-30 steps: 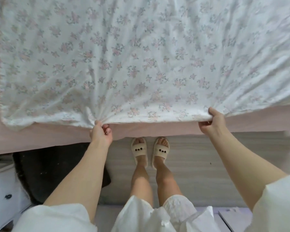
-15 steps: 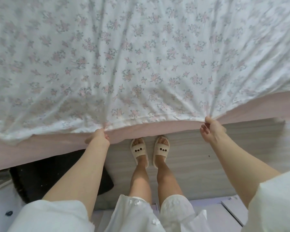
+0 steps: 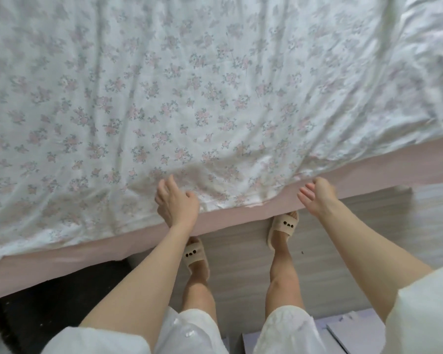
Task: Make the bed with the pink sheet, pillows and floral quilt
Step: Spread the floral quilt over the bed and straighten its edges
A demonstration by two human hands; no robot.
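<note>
Hovering hands (image 3: 177,200) over floral quilt (image 3: 189,98)

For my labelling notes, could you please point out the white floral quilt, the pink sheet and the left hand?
white floral quilt (image 3: 189,98), head view, its flat middle.
pink sheet (image 3: 368,172), head view, side band below the quilt's edge.
left hand (image 3: 177,204), head view, its back.

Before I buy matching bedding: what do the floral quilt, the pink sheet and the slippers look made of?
Floral quilt: thin woven fabric, likely cotton, matte; it wrinkles finely, with a slight sheen at the edge.
Pink sheet: smooth matte woven cloth, pulled flat over the mattress side; fibre unclear.
Slippers: beige, probably moulded foam or rubber, with thick rounded straps.
</note>
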